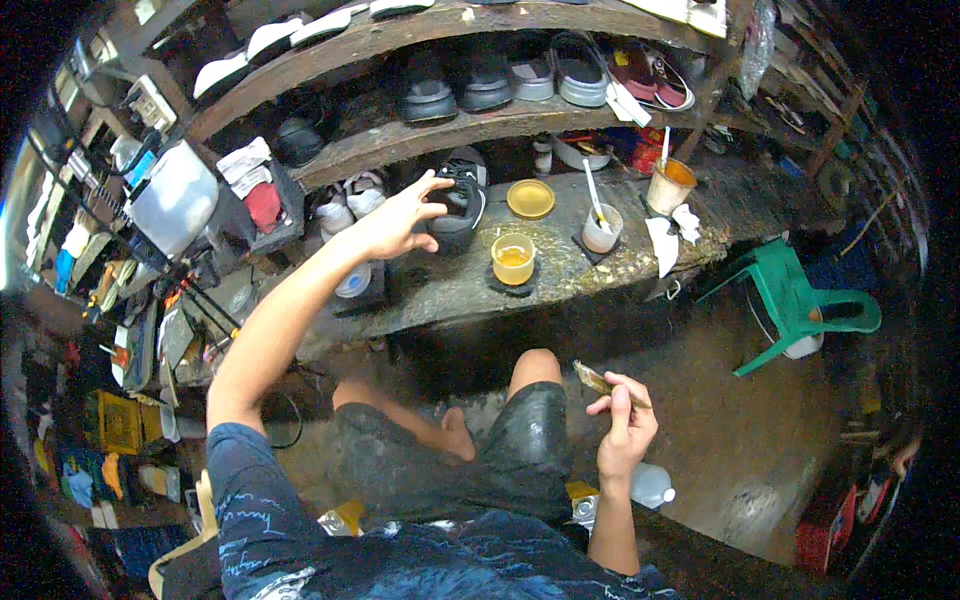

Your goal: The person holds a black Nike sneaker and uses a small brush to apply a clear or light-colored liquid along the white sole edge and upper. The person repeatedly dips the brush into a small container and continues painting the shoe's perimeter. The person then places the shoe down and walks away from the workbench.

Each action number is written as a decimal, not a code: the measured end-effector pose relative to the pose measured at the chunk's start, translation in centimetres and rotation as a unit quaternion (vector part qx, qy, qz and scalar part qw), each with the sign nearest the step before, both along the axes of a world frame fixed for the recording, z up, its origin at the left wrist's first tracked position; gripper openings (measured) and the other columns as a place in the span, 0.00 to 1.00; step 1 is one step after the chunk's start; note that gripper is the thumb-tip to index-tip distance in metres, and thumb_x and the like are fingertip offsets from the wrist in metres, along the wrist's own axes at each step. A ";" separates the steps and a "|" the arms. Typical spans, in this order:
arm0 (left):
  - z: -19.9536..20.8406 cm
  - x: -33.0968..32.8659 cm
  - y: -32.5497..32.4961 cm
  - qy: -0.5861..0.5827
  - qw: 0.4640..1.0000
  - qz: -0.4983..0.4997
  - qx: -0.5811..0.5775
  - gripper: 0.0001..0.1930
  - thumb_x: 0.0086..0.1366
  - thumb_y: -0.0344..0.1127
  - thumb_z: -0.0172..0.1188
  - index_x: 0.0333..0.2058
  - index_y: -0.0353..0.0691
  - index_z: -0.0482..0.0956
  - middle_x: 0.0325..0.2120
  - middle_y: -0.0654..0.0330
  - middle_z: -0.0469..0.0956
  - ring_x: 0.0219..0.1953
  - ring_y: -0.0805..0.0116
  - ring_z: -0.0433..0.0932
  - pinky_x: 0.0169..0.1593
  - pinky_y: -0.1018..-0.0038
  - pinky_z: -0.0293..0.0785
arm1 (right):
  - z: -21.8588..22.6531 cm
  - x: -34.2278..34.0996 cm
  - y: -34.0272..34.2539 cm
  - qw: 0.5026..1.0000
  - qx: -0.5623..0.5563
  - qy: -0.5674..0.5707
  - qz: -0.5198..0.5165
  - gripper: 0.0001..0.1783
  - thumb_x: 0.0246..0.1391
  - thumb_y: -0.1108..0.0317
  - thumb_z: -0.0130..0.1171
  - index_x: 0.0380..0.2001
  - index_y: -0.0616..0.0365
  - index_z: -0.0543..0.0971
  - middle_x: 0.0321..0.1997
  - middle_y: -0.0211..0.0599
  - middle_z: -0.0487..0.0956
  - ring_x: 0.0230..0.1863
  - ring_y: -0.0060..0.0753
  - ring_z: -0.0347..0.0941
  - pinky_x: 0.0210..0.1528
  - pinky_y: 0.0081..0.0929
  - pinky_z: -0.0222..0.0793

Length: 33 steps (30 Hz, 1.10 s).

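The person sits before a stained, worn counter, one knee raised, and stretches the left hand out to a dark sneaker that stands on the counter's back part under the lower shelf. The fingers are spread wide, the tips at the shoe's upper and side, touching or just short of it; which of the two cannot be told. The right hand is held low beside the raised knee, its fingers pinched shut on a small flat brush whose worn end points up and to the left. Just right of the sneaker a yellow cup of amber liquid sits on a dark pad, with a yellow lid lying behind it. Further right stand a pale cup with a white stick in it and a taller orange-stained cup. Finished shoes line the wooden shelves above. A green plastic chair stands on the floor at the right.
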<state>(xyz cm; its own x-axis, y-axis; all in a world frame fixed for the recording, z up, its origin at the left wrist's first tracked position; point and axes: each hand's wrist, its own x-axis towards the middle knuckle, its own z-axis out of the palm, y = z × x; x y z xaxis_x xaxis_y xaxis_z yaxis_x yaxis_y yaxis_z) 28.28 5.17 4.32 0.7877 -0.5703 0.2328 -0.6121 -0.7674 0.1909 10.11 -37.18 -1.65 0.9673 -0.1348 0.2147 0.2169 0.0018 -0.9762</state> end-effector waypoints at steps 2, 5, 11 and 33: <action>-1.6 2.7 -0.5 0.006 1.000 0.020 -0.016 0.31 0.49 0.38 0.79 0.51 0.36 0.78 0.72 0.46 0.58 0.76 0.35 0.49 0.74 0.49 0.60 | 0.1 -0.2 -0.6 1.000 -0.012 0.013 -0.010 0.14 0.73 0.66 0.53 0.47 0.66 0.82 0.42 0.36 0.82 0.29 0.22 0.78 0.37 0.22 0.74; -3.6 6.2 -1.6 0.007 0.998 0.053 -0.039 0.33 0.50 0.39 0.79 0.53 0.35 0.78 0.72 0.47 0.58 0.75 0.39 0.55 0.73 0.53 0.63 | 0.1 -0.5 -1.6 0.999 -0.012 0.015 -0.030 0.14 0.73 0.66 0.53 0.47 0.66 0.82 0.43 0.37 0.82 0.30 0.22 0.78 0.36 0.22 0.74; -5.3 10.2 -3.9 -0.005 0.992 0.089 -0.092 0.34 0.51 0.45 0.79 0.55 0.35 0.78 0.70 0.46 0.60 0.71 0.41 0.62 0.72 0.56 0.64 | -0.3 -0.7 -3.2 0.997 -0.023 0.035 -0.060 0.14 0.73 0.66 0.53 0.46 0.65 0.83 0.42 0.36 0.82 0.30 0.22 0.78 0.36 0.22 0.74; -5.2 11.9 -9.1 -0.184 0.974 0.127 0.021 0.35 0.51 0.47 0.77 0.57 0.47 0.75 0.56 0.51 0.72 0.59 0.47 0.69 0.60 0.54 0.70 | -1.2 0.6 -4.2 0.996 -0.022 0.042 -0.077 0.14 0.73 0.66 0.53 0.47 0.65 0.82 0.39 0.34 0.82 0.30 0.21 0.77 0.36 0.22 0.72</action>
<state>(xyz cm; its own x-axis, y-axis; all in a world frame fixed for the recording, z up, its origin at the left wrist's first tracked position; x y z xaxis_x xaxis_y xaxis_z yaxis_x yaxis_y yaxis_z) 40.16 -3.90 -0.92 0.7722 -0.3834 0.5068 -0.4224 -0.9055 -0.0414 10.71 -41.34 -2.86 0.9509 -0.2748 0.1427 0.1285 -0.0691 -0.9893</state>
